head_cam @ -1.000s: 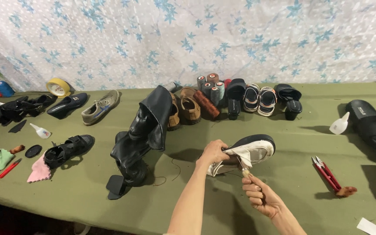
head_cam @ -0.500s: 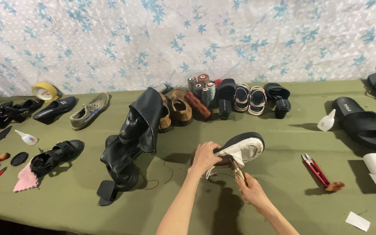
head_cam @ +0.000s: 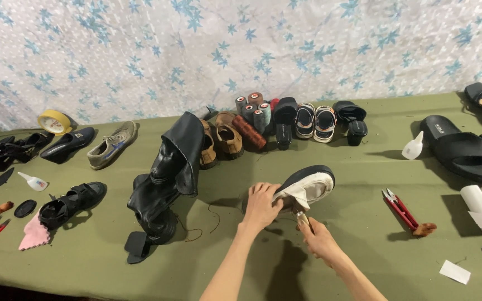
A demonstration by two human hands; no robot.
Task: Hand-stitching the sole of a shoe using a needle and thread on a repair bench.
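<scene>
Green table (head_cam: 364, 234), white shoe (head_cam: 308, 187) in left hand (head_cam: 261, 205).

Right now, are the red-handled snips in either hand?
No, the red-handled snips lie alone on the green cloth-covered table, right of the right hand and the white black-soled shoe.

White shoe (head_cam: 307, 188) with black sole (tipped on its side) lies mid-table.

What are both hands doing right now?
Left hand: closed on the white shoe, holding it on the table.
Right hand: closed on a small tool set against the shoe.
</scene>
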